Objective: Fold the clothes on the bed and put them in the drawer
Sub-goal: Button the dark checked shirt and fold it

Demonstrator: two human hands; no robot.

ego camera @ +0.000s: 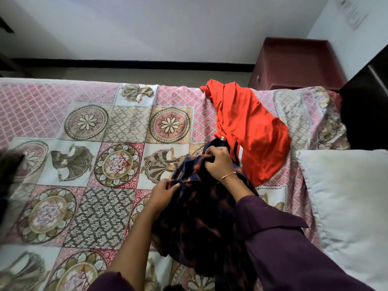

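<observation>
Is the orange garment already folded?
No: the orange garment lies crumpled and spread loosely on the bed, beyond the dark patterned garment that both hands are gripping.

A pale wall point(147, 24) runs behind the bed, with a dark skirting point(126, 65) above a beige floor point(147, 75). A maroon cabinet point(294, 61) stands in the right corner beside dark furniture point(365, 114). Light is soft and dim.

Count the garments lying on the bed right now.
2. A dark navy and orange patterned garment bunched near the bed's front, gripped by both the left hand and right hand; a bright orange shirt lying behind it. Others may be hidden underneath.
</observation>
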